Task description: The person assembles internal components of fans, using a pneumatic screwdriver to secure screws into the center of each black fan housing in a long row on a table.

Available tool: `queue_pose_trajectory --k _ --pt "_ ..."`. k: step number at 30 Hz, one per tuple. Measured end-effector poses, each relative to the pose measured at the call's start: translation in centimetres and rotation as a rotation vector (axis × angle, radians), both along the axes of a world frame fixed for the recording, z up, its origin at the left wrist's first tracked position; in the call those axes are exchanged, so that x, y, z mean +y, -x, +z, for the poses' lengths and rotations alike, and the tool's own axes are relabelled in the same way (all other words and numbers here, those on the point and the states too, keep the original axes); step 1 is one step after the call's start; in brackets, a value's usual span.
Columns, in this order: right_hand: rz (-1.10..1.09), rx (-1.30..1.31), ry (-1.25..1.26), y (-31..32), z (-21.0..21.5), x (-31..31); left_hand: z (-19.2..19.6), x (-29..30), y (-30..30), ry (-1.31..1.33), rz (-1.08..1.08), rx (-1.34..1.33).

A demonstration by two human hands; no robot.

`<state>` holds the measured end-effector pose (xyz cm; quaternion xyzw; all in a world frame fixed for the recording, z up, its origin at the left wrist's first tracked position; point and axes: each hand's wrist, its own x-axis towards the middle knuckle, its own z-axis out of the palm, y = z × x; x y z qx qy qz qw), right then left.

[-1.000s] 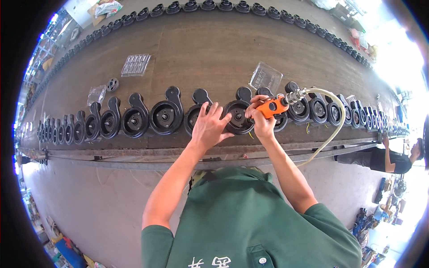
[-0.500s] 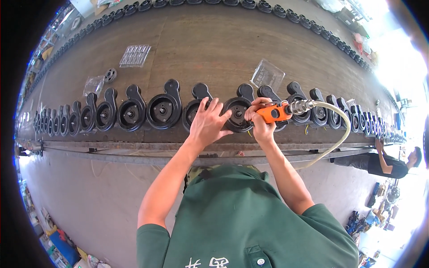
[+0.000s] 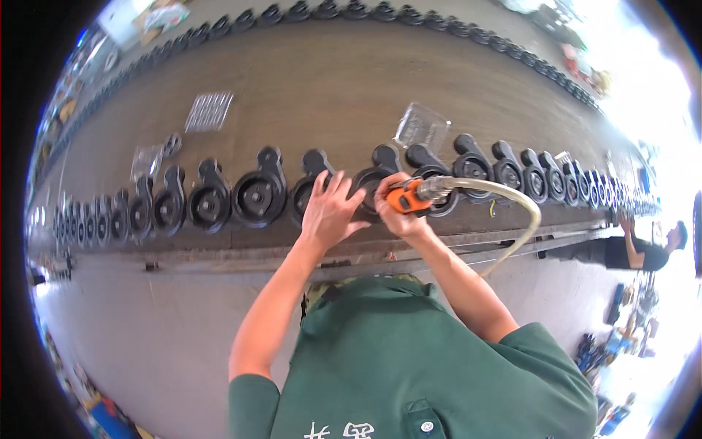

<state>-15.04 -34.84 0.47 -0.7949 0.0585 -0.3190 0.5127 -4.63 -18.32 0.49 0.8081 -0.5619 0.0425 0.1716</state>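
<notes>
My right hand (image 3: 397,214) is wrapped round an orange air tool (image 3: 406,197) with a metal fitting at its back end. A clear hose (image 3: 523,205) curves from that fitting off to the right. The tool sits over the near edge of a round black housing with an arm (image 3: 385,156), hiding part of it. Close by on the left, my left hand (image 3: 333,211) has its fingers spread between this housing and the black housing beside it (image 3: 315,162). Whether its fingertips touch either one I cannot tell.
A long row of like housings (image 3: 259,192) lines the table's near edge, and another row (image 3: 327,9) runs along the far side. Clear plastic trays (image 3: 423,126) lie on the brown tabletop (image 3: 307,80). A co-worker (image 3: 647,249) stands at the table's right end.
My right hand and the air tool have moved left, nearer my left hand and over the housing. The left hand's fingers stay spread. The whole view has shifted slightly.
</notes>
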Motion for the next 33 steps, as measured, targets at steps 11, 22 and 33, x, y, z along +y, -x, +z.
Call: queue_pose_trajectory --k 11,22,33 --pt "-0.076 -0.23 -0.308 3.6 6.2 -0.2 2.7 -3.7 -0.3 0.143 -0.001 0.126" --pt "-0.294 -0.412 -0.709 12.6 4.2 -6.7 3.3 -15.3 3.8 -0.159 -0.109 0.144" --pt "-0.286 -0.411 -0.824 11.8 3.7 -10.5 2.9 -16.3 5.4 -0.143 0.029 0.11"
